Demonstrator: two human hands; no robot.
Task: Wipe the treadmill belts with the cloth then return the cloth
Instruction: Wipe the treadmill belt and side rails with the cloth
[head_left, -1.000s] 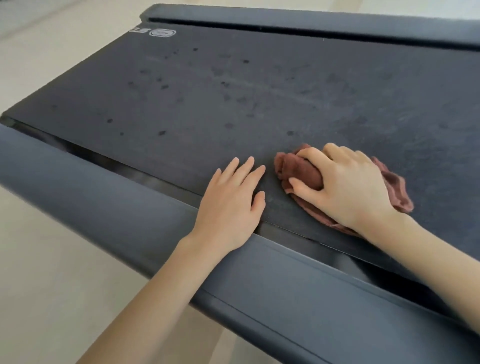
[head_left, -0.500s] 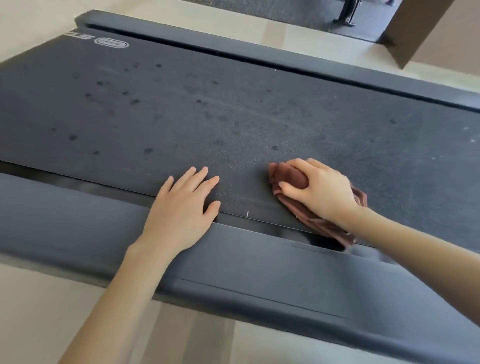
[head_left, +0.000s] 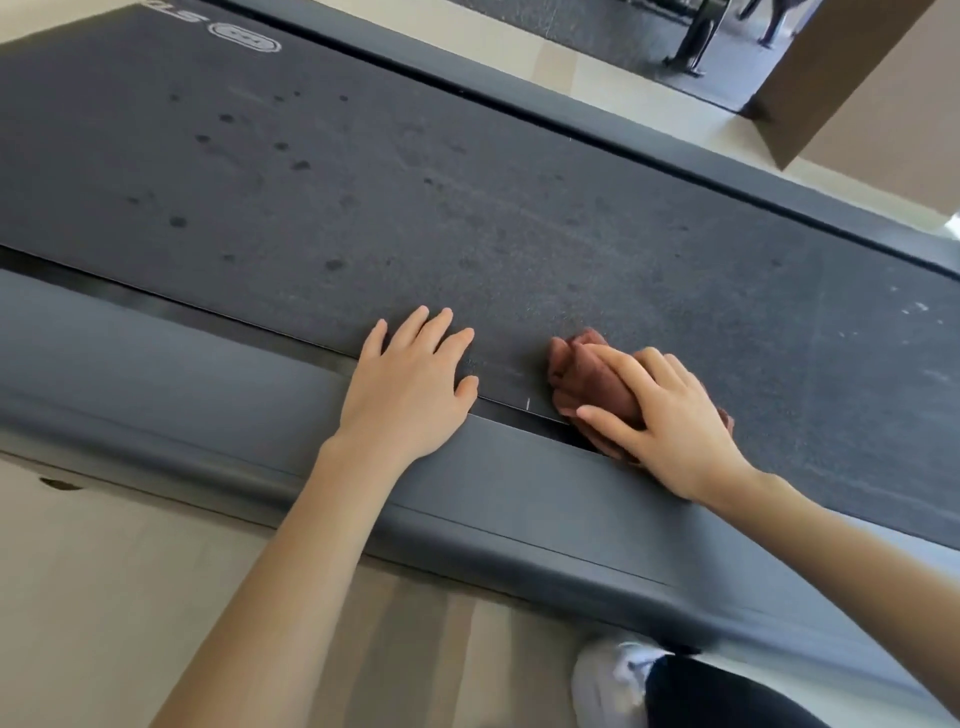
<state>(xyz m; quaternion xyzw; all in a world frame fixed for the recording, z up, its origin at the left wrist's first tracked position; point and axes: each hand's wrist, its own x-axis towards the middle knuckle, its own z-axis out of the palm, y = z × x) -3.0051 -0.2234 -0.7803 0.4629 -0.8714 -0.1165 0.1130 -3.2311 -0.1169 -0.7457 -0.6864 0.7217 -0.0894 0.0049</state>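
**Two bare hands on a treadmill, one pressing a brown cloth**

Seen from above, a wide dark grey treadmill belt (head_left: 467, 208) with a fine, gritty texture runs across the view, dotted at the left with small dark round spots (head_left: 249, 171). A white oval logo (head_left: 244, 38) is printed near its upper left end. Along the near edge lies a smooth, matte grey side rail (head_left: 182, 374) with a rounded profile.

The left hand (head_left: 410, 384) lies flat, its grip released: palm on the rail, fingers spread onto the belt's edge, holding nothing.

Near it to the right, with a gap between, the right hand (head_left: 670, 421) presses down on a crumpled reddish-brown soft cloth (head_left: 587, 374), fingers curved over its folds. The cloth sits at the belt's near edge, partly over the dark gap beside the rail.

At lower right, a white shoe (head_left: 608, 680) rests on the pale, smooth floor (head_left: 93, 597).
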